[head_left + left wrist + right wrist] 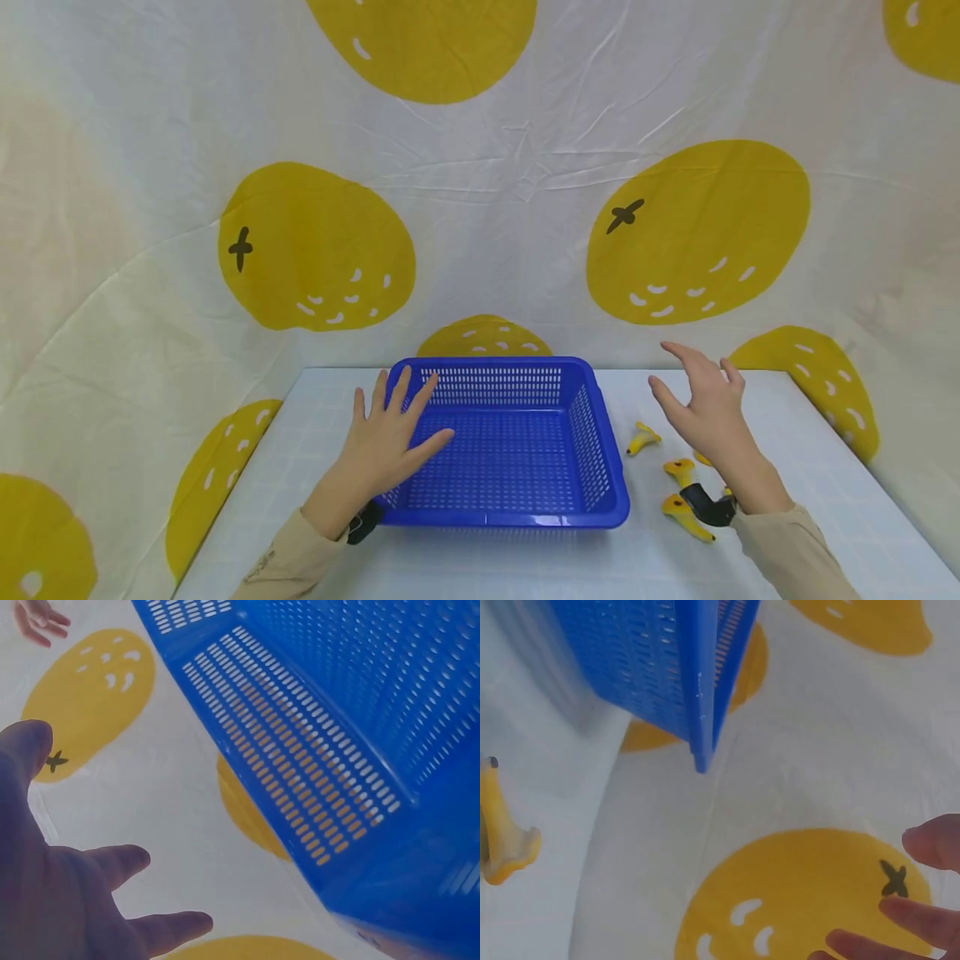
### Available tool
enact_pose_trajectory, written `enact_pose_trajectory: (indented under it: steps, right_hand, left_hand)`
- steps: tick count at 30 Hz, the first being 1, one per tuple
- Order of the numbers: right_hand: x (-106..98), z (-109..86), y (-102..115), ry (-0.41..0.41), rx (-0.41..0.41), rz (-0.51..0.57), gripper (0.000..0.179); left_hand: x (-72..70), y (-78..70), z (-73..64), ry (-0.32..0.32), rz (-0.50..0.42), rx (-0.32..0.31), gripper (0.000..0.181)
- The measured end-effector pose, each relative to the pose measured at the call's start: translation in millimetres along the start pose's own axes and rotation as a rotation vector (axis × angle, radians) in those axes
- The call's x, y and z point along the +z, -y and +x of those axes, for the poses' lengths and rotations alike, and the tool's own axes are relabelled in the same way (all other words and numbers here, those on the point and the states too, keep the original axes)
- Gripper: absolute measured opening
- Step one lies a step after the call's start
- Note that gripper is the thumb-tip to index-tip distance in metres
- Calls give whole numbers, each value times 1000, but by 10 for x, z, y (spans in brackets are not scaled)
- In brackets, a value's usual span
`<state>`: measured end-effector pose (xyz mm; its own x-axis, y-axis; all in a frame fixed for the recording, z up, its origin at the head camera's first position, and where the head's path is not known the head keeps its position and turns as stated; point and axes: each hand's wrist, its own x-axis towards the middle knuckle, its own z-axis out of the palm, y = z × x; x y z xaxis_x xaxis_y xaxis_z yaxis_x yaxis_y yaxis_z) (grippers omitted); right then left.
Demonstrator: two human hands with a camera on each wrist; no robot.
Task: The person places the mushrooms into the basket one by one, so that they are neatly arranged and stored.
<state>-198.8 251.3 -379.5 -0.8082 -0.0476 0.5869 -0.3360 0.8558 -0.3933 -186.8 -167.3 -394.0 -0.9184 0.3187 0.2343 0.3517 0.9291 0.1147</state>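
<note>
A blue plastic basket (pixel 498 462) with slotted walls stands on the table, with nothing lying in it. My left hand (pixel 384 442), fingers spread wide, hovers over its left side and overlaps the rim in the head view. Out to the right of the basket, my right hand (pixel 708 412) is raised with bent, parted fingers and a bare palm. Below and beside that hand lie several small yellow pieces (pixel 642 437), each with a narrow dark-tipped end and a flared orange end. One such piece (pixel 506 832) shows at the right wrist view's left edge. Part of the group is hidden behind the right wrist.
The table (pixel 247 546) has a pale, lightly gridded top. A white cloth (pixel 498 250) printed with big yellow fruit hangs behind it and along both sides. Black straps (pixel 365 523) sit at both wrists, below beige sleeves.
</note>
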Motion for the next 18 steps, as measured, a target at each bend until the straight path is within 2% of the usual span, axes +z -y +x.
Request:
enact_pose_trajectory:
  steps: [6,9,14,18]
  right_hand:
    - [24,-143,-104,0,110,104,49]
    - [41,-220,-154,22,217,161,48]
    - [132,-344,-236,78,419,232,55]
    - [234,-417,-290,100,518,262,57]
  left_hand:
    - [-15,143,-212,38,-5,-32,86]
    - [31,218,-314,68,-16,-37,92]
    - [140,299,-466,105,-85,-38,106]
    - [222,326,-563,126,-132,-50,115]
